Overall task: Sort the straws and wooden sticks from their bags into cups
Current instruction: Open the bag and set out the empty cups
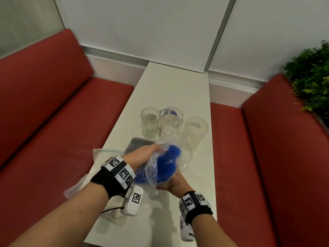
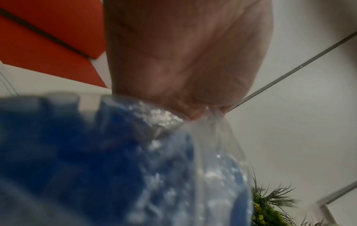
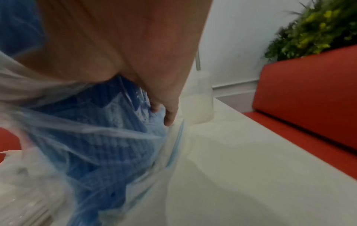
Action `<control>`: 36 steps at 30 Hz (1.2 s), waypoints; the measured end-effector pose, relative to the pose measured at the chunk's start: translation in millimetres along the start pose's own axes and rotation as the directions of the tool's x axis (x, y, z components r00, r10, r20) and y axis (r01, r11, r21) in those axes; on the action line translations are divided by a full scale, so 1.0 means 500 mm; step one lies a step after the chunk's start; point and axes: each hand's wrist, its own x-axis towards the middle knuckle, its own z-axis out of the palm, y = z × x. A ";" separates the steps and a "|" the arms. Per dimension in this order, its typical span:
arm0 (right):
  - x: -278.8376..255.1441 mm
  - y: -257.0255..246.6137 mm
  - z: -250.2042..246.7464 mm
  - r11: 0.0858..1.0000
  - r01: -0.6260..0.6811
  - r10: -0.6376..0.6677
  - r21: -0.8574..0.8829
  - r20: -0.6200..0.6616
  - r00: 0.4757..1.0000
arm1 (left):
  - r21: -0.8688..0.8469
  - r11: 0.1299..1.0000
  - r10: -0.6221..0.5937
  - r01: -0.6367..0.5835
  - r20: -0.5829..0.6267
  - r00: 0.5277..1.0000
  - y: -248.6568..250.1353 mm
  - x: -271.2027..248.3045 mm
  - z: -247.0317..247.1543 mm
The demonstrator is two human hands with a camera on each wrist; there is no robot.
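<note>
Both hands are up over the near half of the table, working one clear bag of blue straws. The left hand comes in from the left with its fingers on the bag's upper edge; the wrist view shows fingertips pinching the plastic film. The right hand is below, palm up, cupping the bag's lower end, fingers wrapped on plastic. The bag is held off the table, mouth pointing toward the cups. The straws are still inside it, bunched; count not readable.

Counts:
- 3 cups standing in a row past the bag: clear cup on the left, clear jar with some print in the middle, frosted cup on the right. The two clear ones look empty; the frosted one's inside isn't visible.
- 3 bags that I can make out: the held one, a dark flat bag lying on the table just behind the left hand, and a pale bag under the left forearm at the table's left edge. The pale bag holds light-coloured sticks; number can't be told.

Red bench seats flank the table on both sides, and a green plant sits behind the right one.
</note>
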 end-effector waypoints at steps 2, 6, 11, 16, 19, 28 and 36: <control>-0.004 0.012 0.006 0.997 0.062 -0.057 0.045 -0.090 0.994 | 0.069 0.997 0.037 -0.036 -0.007 0.999 -0.001 0.005 -0.003; -0.007 0.010 -0.008 0.991 0.110 -0.105 0.072 -0.070 0.992 | 0.246 0.959 0.184 -0.139 -0.171 0.968 -0.014 0.012 -0.016; -0.008 -0.011 -0.021 0.990 0.136 -0.141 -0.034 -0.237 0.961 | 0.417 0.897 0.202 -0.144 -0.099 0.974 0.005 0.003 -0.005; -0.016 -0.016 0.000 0.959 0.205 -0.153 0.198 -0.249 0.956 | 0.626 0.772 0.163 -0.111 -0.027 0.986 0.031 -0.005 -0.010; -0.018 -0.012 0.008 0.924 0.251 -0.170 0.289 -0.278 0.946 | 0.559 0.813 0.191 -0.160 0.002 0.982 0.023 -0.013 -0.013; -0.032 -0.029 -0.003 0.837 0.345 -0.217 0.424 -0.322 0.922 | 0.552 0.807 0.198 -0.209 0.080 0.977 0.038 -0.021 -0.023; -0.030 0.030 0.019 0.799 0.250 -0.014 0.547 -0.398 0.917 | 0.667 0.690 0.433 -0.283 -0.066 0.899 0.022 0.000 -0.017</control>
